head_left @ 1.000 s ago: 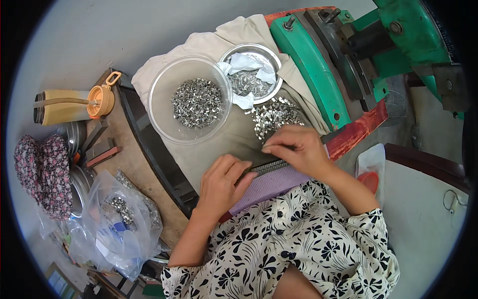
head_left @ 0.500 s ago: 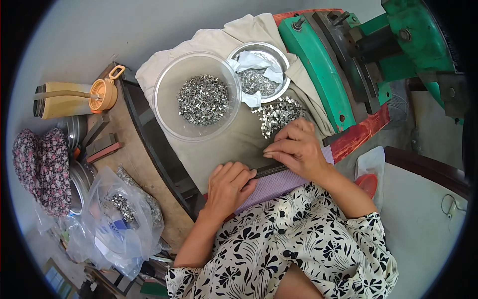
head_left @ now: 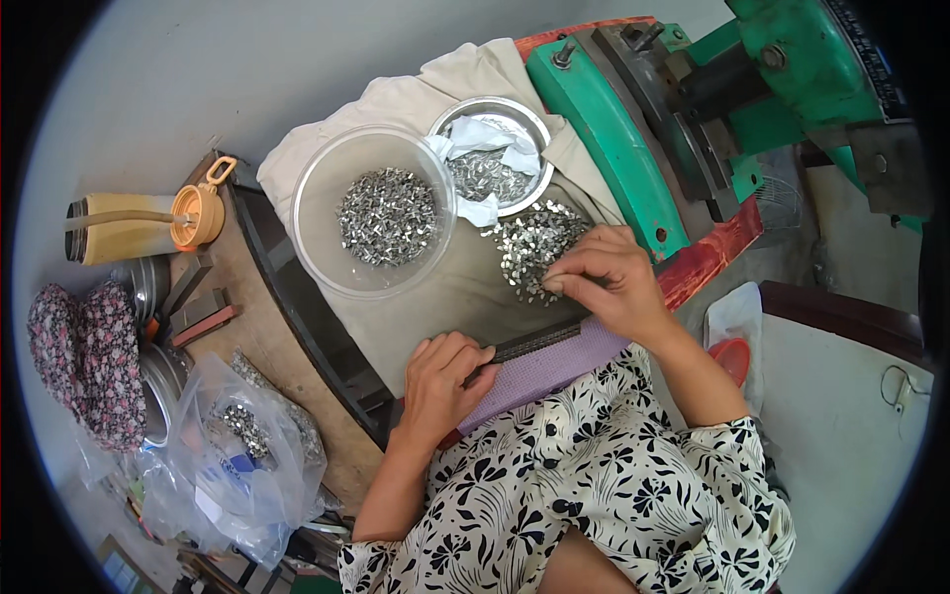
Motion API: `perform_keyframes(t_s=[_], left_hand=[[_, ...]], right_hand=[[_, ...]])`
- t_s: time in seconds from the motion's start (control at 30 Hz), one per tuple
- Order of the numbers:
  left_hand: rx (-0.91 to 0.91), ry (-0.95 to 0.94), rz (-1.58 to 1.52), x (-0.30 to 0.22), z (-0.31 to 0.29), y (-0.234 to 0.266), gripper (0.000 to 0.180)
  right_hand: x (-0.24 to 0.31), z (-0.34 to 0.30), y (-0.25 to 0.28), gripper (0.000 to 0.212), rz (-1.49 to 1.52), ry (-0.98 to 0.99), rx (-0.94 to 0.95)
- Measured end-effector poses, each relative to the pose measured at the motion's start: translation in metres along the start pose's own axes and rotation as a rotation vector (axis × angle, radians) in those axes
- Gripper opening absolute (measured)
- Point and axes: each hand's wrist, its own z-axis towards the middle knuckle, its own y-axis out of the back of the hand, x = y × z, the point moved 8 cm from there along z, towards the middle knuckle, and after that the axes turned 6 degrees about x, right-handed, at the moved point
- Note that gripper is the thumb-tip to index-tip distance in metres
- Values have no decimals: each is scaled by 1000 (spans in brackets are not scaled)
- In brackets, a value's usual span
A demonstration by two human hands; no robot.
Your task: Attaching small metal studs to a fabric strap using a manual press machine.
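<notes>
A long dark slotted strip (head_left: 536, 342) lies along the near edge of the cloth-covered surface, beside a lilac woven pad (head_left: 534, 373). My left hand (head_left: 440, 384) is closed over the strip's left end, thumb and fingers around it. At the near side of a loose pile of small shiny metal pieces (head_left: 534, 247), my right hand (head_left: 616, 285) pinches thumb and forefinger together. Whatever sits in that pinch is too small to make out. Behind the hands stands a clear round tub (head_left: 300, 223) with many small metal parts in it.
A metal bowl (head_left: 542, 134) holds thin metal bits and white paper. The green press (head_left: 604, 148) stands at the right back. On the wooden table (head_left: 252, 327) at left are an orange-lidded bottle (head_left: 198, 218), a floral cloth (head_left: 89, 366) and a plastic bag (head_left: 237, 475).
My right hand has moved away from the strip to the near edge of the metal-piece pile. My left hand stays at the strip's end. The whole view has shifted slightly.
</notes>
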Motion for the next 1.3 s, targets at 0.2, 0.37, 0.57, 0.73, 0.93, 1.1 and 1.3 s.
perform_keyframes(t_s=[0.2, 0.37, 0.57, 0.73, 0.93, 1.1, 1.3], left_hand=[[20, 6, -6, 1, 1, 0, 25], [25, 7, -4, 1, 1, 0, 25], [27, -6, 23, -2, 3, 1, 25], [27, -9, 31, -3, 2, 6, 24], [32, 109, 9, 7, -8, 13, 24], [-96, 200, -117, 17, -22, 8, 28], [-271, 297, -213, 21, -37, 0, 36]], right_hand=[[-9, -10, 14, 7, 6, -55, -52], [-8, -11, 13, 7, 6, -45, -43], [-11, -15, 13, 9, 31, -39, -47], [-9, -12, 4, 9, 44, -8, -28], [15, -8, -29, 11, -99, 144, 10], [19, -11, -46, 17, -344, 151, -7], [22, -6, -60, 12, -142, 7, 122]])
